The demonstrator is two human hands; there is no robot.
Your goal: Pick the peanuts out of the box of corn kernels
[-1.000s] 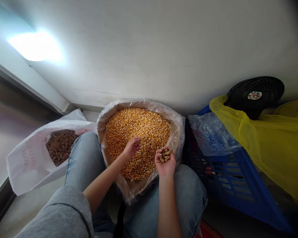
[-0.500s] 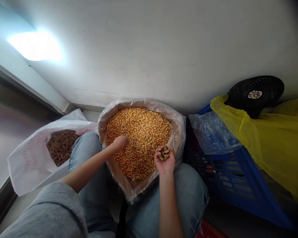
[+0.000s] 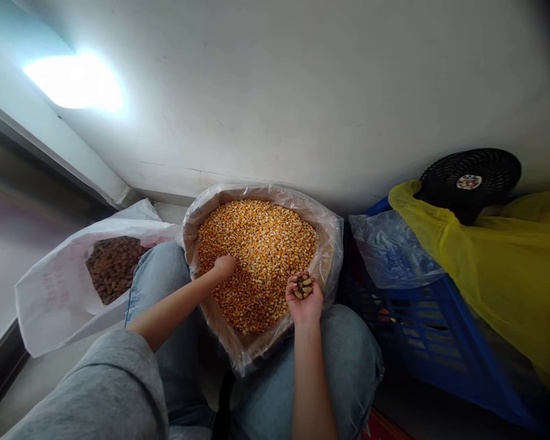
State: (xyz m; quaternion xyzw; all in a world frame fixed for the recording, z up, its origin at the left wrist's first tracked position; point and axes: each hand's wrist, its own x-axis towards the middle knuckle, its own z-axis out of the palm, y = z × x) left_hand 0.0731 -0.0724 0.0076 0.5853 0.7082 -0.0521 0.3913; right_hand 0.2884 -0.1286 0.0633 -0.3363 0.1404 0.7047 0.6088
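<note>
Our right hand [image 3: 303, 300] has its fingers curled around a little pile of tan, knobbly unshelled peanuts [image 3: 304, 286], just over the near right edge of the plastic-lined box [image 3: 329, 244]. Our left hand [image 3: 225, 267] is at the loose yellow-orange corn kernels [image 3: 266, 238] inside, fingers hidden, so can't tell their state.

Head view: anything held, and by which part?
The right hand cups several peanuts in its palm, supporting the pile from below. The left hand is down at the corn; its fingertips are hidden, so any hold there cannot be told.
</note>
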